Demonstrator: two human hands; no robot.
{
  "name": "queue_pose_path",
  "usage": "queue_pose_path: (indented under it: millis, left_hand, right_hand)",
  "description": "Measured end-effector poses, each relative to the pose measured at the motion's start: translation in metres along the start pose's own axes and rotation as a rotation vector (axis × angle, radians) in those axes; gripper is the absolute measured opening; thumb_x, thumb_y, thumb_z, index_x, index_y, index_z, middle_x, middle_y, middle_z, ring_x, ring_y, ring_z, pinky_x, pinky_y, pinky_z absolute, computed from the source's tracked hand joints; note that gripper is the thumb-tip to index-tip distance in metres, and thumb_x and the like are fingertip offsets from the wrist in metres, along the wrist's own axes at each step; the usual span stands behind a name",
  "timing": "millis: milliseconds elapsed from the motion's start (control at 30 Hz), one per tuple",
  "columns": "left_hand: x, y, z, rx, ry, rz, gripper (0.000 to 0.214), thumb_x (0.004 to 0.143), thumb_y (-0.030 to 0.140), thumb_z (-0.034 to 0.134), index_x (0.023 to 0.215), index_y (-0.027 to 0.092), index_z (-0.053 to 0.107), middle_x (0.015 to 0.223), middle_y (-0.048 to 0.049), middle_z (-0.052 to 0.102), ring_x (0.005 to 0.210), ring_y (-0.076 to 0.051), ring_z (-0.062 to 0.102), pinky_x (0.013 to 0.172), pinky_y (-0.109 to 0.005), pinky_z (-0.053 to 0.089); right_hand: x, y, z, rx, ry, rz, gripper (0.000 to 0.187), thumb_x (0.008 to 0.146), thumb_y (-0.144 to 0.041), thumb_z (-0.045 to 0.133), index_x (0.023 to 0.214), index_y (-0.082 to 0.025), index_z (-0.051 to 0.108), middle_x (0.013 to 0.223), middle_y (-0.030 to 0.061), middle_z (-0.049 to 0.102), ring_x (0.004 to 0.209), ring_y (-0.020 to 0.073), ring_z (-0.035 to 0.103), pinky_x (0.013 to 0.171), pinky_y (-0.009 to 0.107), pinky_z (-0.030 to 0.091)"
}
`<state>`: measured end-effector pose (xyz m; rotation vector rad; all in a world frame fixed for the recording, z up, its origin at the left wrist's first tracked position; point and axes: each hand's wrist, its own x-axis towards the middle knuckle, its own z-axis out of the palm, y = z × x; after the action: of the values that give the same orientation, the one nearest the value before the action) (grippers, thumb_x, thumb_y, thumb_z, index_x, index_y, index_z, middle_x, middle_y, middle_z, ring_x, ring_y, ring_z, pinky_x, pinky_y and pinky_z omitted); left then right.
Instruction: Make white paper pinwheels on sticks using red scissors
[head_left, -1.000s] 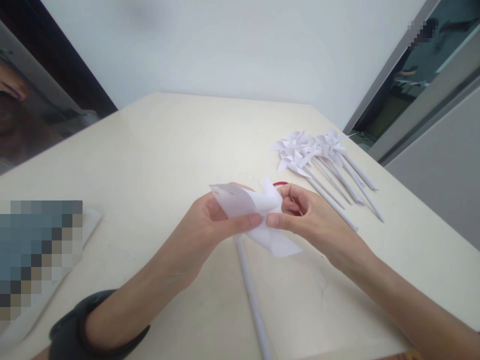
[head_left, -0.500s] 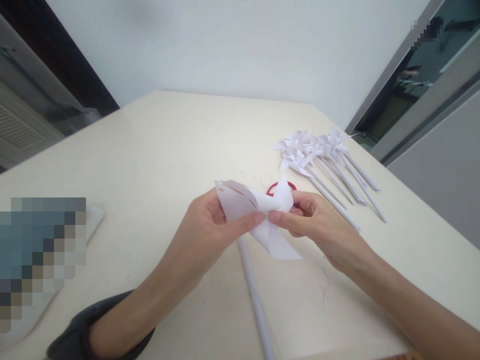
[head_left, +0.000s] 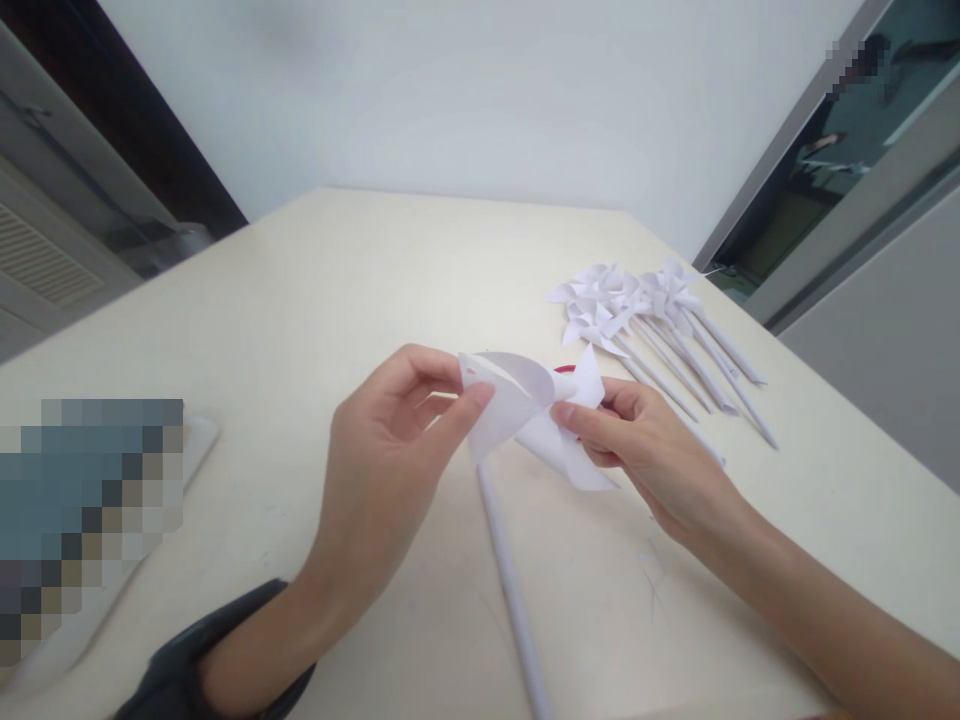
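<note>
Both hands hold a white cut paper sheet (head_left: 525, 415) with curled flaps above the cream table (head_left: 315, 300). My left hand (head_left: 390, 450) pinches one flap's tip between thumb and forefinger at the sheet's left edge. My right hand (head_left: 637, 440) pinches the sheet's middle from the right side. A white rolled paper stick (head_left: 514, 590) lies on the table under the sheet, running toward me. A red object (head_left: 564, 370) peeks out behind the paper; I cannot make out what it is.
Several finished white paper pinwheels (head_left: 645, 310) on sticks lie in a row at the right, near the table's edge. A blurred patch over a white item (head_left: 97, 500) sits at the left. A glass door stands at the far right.
My left hand has shifted from the sheet's middle out to a flap tip and folded it inward. The right hand keeps its pinch; the paper has turned slightly.
</note>
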<state>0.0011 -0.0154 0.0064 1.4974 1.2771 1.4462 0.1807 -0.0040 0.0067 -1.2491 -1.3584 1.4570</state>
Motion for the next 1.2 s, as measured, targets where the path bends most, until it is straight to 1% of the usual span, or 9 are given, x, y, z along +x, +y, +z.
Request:
queue_pose_path:
  millis: [67,167,300,400,533,633,767,1067,1200]
  left_hand:
    - [-0.003,0.001,0.0,0.053,-0.029,0.079,0.009,0.079,0.021,0.064,0.078,0.023,0.055,0.079,0.0036,0.054,0.076,-0.012,0.054,0.071,-0.022,0.045]
    - [-0.007,0.002,0.0,0.121,-0.163,0.157,0.012,0.077,0.02,0.067,0.079,0.023,0.056,0.081,0.0025,0.055,0.075,-0.013,0.053,0.073,-0.025,0.045]
    - [-0.008,0.0,0.002,0.156,-0.276,0.164,0.007,0.079,0.022,0.066,0.08,0.022,0.058,0.084,0.0005,0.059,0.082,-0.015,0.056,0.076,-0.027,0.044]
    - [-0.005,-0.002,0.004,0.107,-0.264,0.07,0.009,0.081,0.024,0.064,0.076,0.022,0.056,0.082,0.0016,0.059,0.082,-0.014,0.057,0.077,-0.025,0.044]
    - [-0.001,-0.008,0.003,-0.015,-0.267,-0.124,0.02,0.076,0.03,0.068,0.076,0.022,0.05,0.079,0.0034,0.054,0.078,-0.014,0.055,0.068,-0.024,0.044]
    - [0.002,-0.011,0.002,-0.085,-0.298,-0.205,0.022,0.073,0.032,0.071,0.084,0.023,0.053,0.088,0.002,0.056,0.087,-0.016,0.056,0.071,-0.025,0.045]
    - [0.003,-0.009,0.003,-0.209,-0.383,-0.285,0.021,0.078,0.033,0.066,0.094,0.024,0.057,0.099,0.0008,0.064,0.096,-0.016,0.059,0.077,-0.023,0.046]
    - [0.002,-0.007,0.003,-0.317,-0.412,-0.323,0.018,0.081,0.031,0.064,0.096,0.022,0.06,0.097,0.0011,0.069,0.091,-0.013,0.064,0.073,-0.017,0.048]
    - [0.001,-0.007,0.004,-0.34,-0.416,-0.333,0.017,0.082,0.031,0.064,0.097,0.023,0.061,0.099,0.001,0.07,0.092,-0.014,0.064,0.076,-0.019,0.049]
  right_hand:
    - [0.0,0.0,0.001,0.015,0.011,-0.007,0.023,0.078,-0.037,0.063,0.073,-0.017,0.052,0.06,-0.0065,0.031,0.051,0.0056,0.025,0.047,0.022,0.02]
    - [-0.001,0.001,0.001,0.037,-0.019,-0.036,0.02,0.078,-0.034,0.063,0.072,-0.017,0.054,0.06,-0.0061,0.034,0.051,0.0055,0.026,0.047,0.022,0.022]
    - [-0.003,0.001,0.002,0.033,-0.046,-0.05,0.015,0.078,-0.029,0.063,0.073,-0.017,0.056,0.06,-0.0059,0.037,0.051,0.0049,0.029,0.047,0.02,0.024]
    - [-0.003,0.001,0.003,0.02,-0.039,-0.051,0.017,0.078,-0.032,0.063,0.075,-0.017,0.057,0.061,-0.0054,0.04,0.053,0.0048,0.033,0.048,0.018,0.027]
    - [-0.002,0.002,0.004,0.024,-0.061,-0.07,0.019,0.08,-0.035,0.062,0.081,-0.016,0.06,0.066,-0.0026,0.048,0.058,0.0061,0.04,0.051,0.018,0.03]
    - [-0.002,0.004,0.005,0.028,-0.062,-0.081,0.015,0.078,-0.03,0.064,0.082,-0.016,0.062,0.066,-0.0027,0.048,0.057,0.0053,0.039,0.05,0.017,0.029]
    - [-0.002,0.005,0.005,0.016,-0.05,-0.081,0.012,0.076,-0.026,0.066,0.084,-0.016,0.063,0.063,-0.0036,0.045,0.056,0.0051,0.038,0.048,0.016,0.028]
    - [-0.003,0.006,0.006,0.028,-0.052,-0.078,0.014,0.076,-0.029,0.066,0.084,-0.017,0.063,0.062,-0.0043,0.043,0.054,0.0045,0.036,0.046,0.015,0.028]
    - [-0.003,0.005,0.007,0.034,-0.061,-0.077,0.019,0.078,-0.033,0.066,0.087,-0.017,0.063,0.06,-0.0049,0.041,0.054,0.0042,0.034,0.046,0.015,0.027]
